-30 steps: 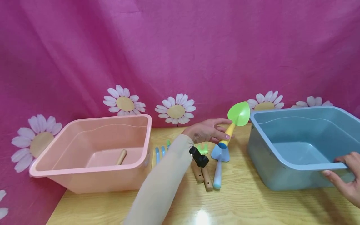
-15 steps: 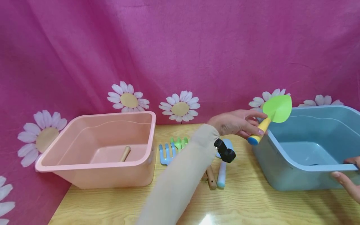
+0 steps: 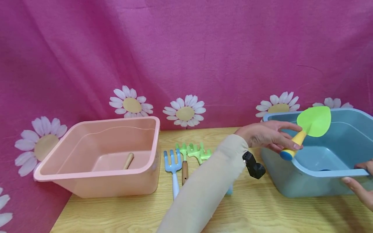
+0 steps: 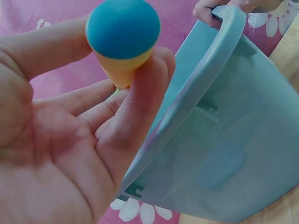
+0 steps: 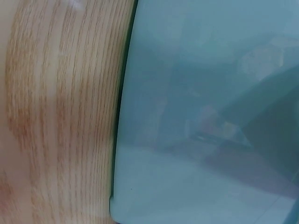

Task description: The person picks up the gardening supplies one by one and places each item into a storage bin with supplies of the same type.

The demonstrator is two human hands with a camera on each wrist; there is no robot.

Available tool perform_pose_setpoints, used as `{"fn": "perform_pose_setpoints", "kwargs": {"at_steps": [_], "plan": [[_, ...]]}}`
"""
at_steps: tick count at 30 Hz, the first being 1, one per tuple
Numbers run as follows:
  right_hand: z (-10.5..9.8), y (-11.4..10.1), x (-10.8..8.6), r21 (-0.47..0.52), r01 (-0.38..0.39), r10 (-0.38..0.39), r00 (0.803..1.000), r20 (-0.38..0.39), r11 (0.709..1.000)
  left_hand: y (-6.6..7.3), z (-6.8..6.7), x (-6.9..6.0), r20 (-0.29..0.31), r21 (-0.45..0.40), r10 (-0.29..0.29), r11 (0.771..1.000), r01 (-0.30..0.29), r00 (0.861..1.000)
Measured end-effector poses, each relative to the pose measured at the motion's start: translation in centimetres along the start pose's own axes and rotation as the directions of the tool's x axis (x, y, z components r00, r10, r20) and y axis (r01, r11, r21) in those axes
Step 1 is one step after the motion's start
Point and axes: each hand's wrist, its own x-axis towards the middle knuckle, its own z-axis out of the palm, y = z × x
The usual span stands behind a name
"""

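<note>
My left hand (image 3: pixel 269 136) pinches the yellow handle of a toy trowel (image 3: pixel 314 121) with a bright green, leaf-shaped blade. The handle's blue end (image 4: pixel 124 28) faces the camera in the left wrist view. In the head view the trowel is over the left rim of the blue-grey basin (image 3: pixel 329 173), with the blade over the inside. At the basin's front rim, my right hand (image 3: pixel 361 186) grips the edge, thumb outside and fingers inside. Only part of that hand shows at the frame edge; the right wrist view has just the basin's wall (image 5: pixel 187 93) and the table.
A pink basin (image 3: pixel 96 175) stands at left with a wooden handle (image 3: pixel 128 160) inside. Between the basins lie a blue hand fork (image 3: pixel 173 166) and several green-headed forks (image 3: pixel 183 150), partly under my left forearm. A magenta curtain (image 3: pixel 186 58) hangs behind the wooden table (image 3: pixel 116 213).
My left hand has carried the trowel rightward from above the tools on the table to the blue-grey basin's rim. My right hand has stayed on that basin's front edge.
</note>
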Motion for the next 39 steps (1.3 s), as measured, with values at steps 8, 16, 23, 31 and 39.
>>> {"fn": "perform_pose_setpoints", "kwargs": {"at_steps": [8,16,23,31,39], "plan": [[-0.4,0.7,0.2,-0.011,0.103,-0.103,0.994,-0.029,0.995,-0.3,0.2,0.3,-0.006,0.006,0.002,1.0,-0.002,1.0],[-0.4,1.1,0.4,0.055,0.144,-0.143,0.989,-0.024,0.988,-0.5,0.6,0.7,-0.045,0.023,-0.018,1.0,0.019,0.999],[-0.2,1.3,0.6,0.091,0.16,-0.156,0.987,-0.043,0.983,-0.9,0.6,1.0,-0.065,-0.053,-0.004,0.999,0.001,0.998],[-0.1,1.4,0.9,0.121,0.2,-0.193,0.979,-0.066,0.972,-1.1,0.5,0.8,-0.034,-0.183,0.023,0.983,-0.029,0.999],[-0.2,1.4,0.9,0.129,0.21,-0.201,0.976,-0.078,0.969,-0.8,0.1,0.6,-0.07,-0.159,0.087,0.982,-0.097,0.994]]}}
